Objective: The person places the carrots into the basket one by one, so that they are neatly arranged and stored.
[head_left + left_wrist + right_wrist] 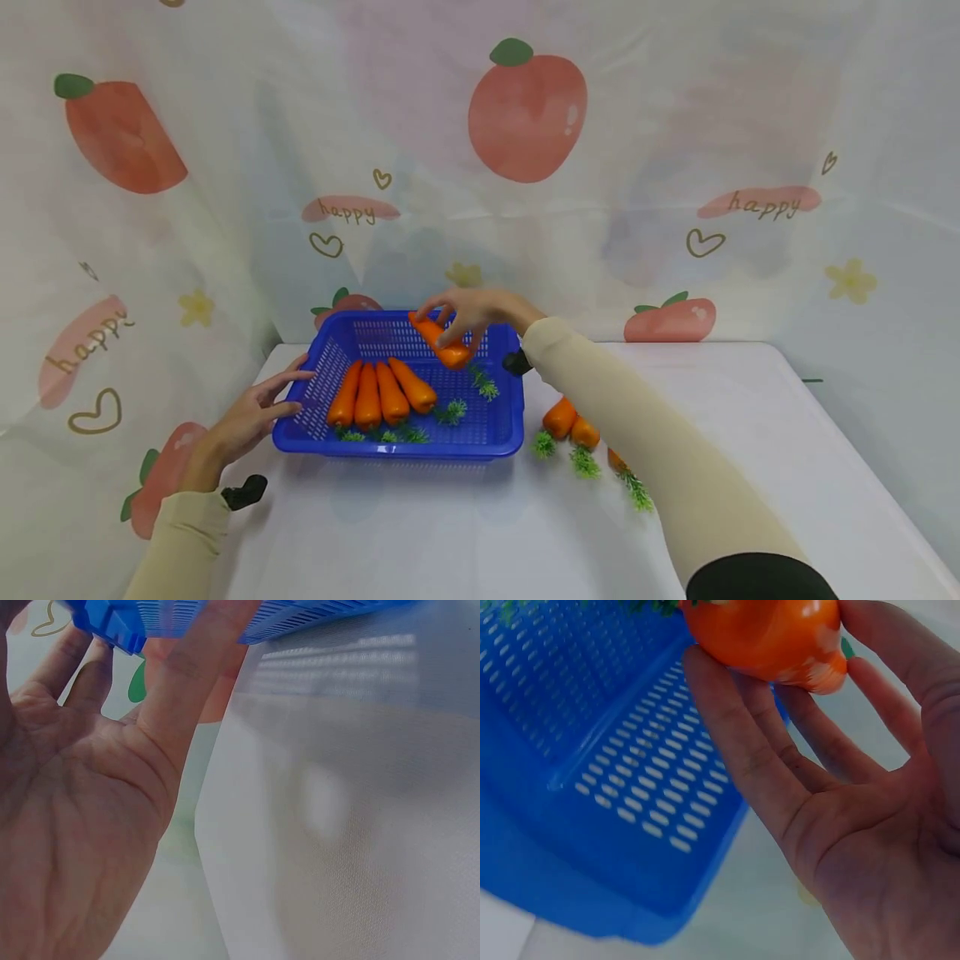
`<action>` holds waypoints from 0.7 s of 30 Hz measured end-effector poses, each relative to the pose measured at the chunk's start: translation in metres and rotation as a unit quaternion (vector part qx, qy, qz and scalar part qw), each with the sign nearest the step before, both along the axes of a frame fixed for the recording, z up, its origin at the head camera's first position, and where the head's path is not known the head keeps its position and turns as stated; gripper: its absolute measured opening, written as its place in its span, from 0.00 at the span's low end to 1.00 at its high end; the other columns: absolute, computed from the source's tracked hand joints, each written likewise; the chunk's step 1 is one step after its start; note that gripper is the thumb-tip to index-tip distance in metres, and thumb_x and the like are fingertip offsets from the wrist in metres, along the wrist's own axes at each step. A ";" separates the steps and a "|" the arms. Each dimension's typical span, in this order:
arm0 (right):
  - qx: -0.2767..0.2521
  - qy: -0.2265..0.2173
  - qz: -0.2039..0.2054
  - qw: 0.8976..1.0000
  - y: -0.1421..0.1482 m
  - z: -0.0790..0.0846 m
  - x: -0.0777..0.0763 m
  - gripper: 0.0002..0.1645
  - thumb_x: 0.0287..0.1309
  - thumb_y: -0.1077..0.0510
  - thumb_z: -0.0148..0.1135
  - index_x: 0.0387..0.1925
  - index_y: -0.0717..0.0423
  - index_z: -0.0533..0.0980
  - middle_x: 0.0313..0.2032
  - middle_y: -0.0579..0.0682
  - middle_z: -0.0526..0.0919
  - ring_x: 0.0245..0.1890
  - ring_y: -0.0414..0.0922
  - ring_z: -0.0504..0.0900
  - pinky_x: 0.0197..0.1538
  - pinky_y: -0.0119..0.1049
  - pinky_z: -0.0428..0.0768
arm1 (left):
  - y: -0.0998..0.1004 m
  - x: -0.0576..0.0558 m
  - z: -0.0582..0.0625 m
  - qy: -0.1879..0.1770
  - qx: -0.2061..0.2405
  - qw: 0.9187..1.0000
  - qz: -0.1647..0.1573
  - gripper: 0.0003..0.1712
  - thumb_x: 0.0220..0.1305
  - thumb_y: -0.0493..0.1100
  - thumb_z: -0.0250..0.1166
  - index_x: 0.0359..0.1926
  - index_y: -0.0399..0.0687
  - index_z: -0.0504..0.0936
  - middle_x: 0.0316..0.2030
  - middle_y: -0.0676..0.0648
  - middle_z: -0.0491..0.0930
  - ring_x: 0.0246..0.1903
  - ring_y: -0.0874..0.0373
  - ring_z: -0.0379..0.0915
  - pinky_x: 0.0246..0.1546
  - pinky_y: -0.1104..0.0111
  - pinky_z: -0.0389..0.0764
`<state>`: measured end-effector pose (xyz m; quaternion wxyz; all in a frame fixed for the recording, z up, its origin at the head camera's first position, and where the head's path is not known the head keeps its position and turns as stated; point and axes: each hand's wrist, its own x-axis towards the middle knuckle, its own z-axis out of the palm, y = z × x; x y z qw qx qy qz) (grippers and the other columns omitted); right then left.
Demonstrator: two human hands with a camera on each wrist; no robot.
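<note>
Pale printed fabric backdrop (615,133) rises behind a white, smooth-covered table (390,517). On the table stands a blue, rectangular, perforated plastic basket (450,451). Controlling relation: 1 glossy, orange, tapered carrot (441,343) lies directly below and to the left of the right hand (476,310), over the rear right portion of the basket. The right hand pinches it between thumb and fingers; this hand is the nearer. The left hand (240,421) is well apart, its fingers spread and nearly straight against the left end of the basket. Orientation: the held carrot's long axis runs obliquely, narrow tip toward rear left, thick end toward front right, green foliage (483,383) trailing from the thick end. Whether the foliage touches the basket floor cannot be determined. Reference items: 4 similar orange carrots (367,400) fan across the basket's left portion, tips rearward, thick ends forward; the rightmost is roughly parallel to the held carrot. Right of the basket, 3 further carrots (558,418) rest on the table, partly hidden by the cream-coloured fabric sleeve (637,417); their foliage points forward.
</note>
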<state>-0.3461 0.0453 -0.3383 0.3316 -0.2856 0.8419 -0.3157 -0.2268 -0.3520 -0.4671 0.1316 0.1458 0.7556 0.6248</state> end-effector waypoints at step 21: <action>0.035 -0.052 -0.029 0.998 -0.027 -0.064 -0.009 0.36 0.66 0.64 0.67 0.73 0.44 0.70 0.67 0.61 0.70 0.62 0.57 0.76 0.46 0.53 0.88 | -0.001 0.000 -0.005 -0.005 0.013 1.000 0.000 0.32 0.75 0.36 0.59 0.76 0.42 0.64 0.83 0.55 0.36 0.78 0.32 0.32 0.54 0.61 0.84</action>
